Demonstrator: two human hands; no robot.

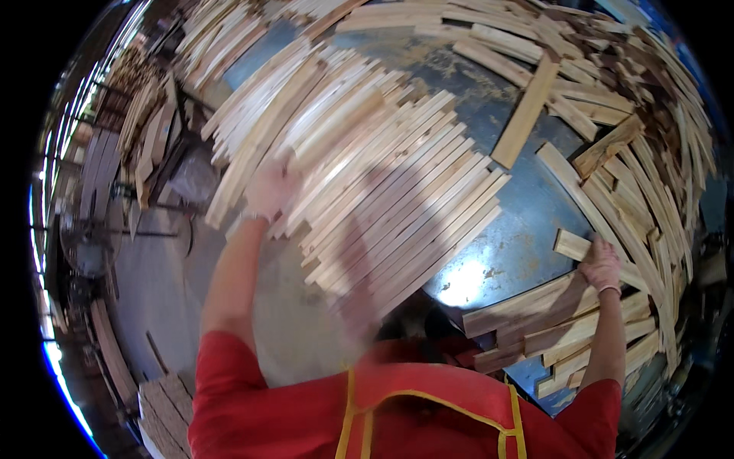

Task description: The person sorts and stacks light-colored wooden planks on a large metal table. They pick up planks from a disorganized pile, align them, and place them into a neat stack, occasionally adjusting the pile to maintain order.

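My left hand (274, 187) is smeared by motion above the left end of a row of pale wooden strips (405, 191) laid side by side. A blurred wooden board (336, 128) runs up and right from its fingers, which seem closed on its near end. Off to the right, my right hand (602, 268) grips a short wooden board (572, 245) among loose pieces, its fingers wrapped over the top. One longer board (264, 138) lies across the strips just beyond my left hand.
The strips rest on a blue-grey metal table (489, 268). Piled boards (634, 183) crowd its right side, and more planks (566, 325) lie near my right forearm. A single board (527, 111) slants across the back. Wood stacks (141, 145) stand at far left.
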